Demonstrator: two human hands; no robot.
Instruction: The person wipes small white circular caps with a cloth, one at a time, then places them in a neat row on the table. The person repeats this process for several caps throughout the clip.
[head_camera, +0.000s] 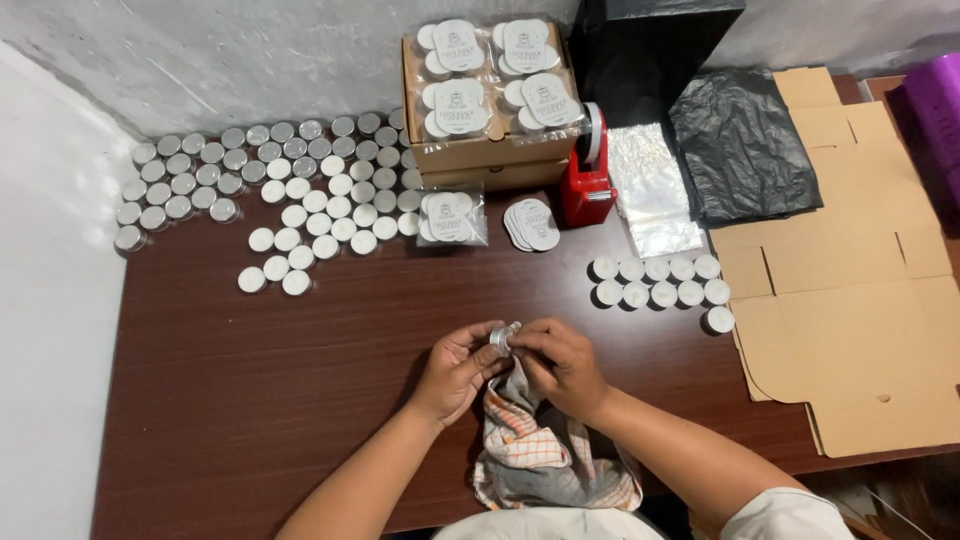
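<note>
**Small metal cup held over a checked cloth at the table's near edge**

At the near edge of the dark brown table (250, 400), a checked cloth (545, 450) lies bunched between the person's forearms, its upper end drawn up toward the hands. Both hands meet just above it. The left hand (455, 368) and the right hand (560, 362) pinch a small silver cup (505, 336) between their fingertips, so both sets of fingers are clenched on it; the cup sits tilted, touching the top of the cloth.

Further out to the right, two short rows of white tea lights (660, 281) stand on the table, beside sheets of flat cardboard (850, 330) that overhang the table's right edge. Past them lie a strip of shiny foil (650, 190) and a crumpled black plastic bag (745, 145).

Toward the middle stand a red tape dispenser (588, 175), a fanned stack of round labels (532, 224) and a clear packet of tea lights (452, 217). On the far left, many more silver cups and white tea lights (290, 190) crowd together in rows. Against the wall sits an open cardboard box (490, 150) with four packets on top.
</note>
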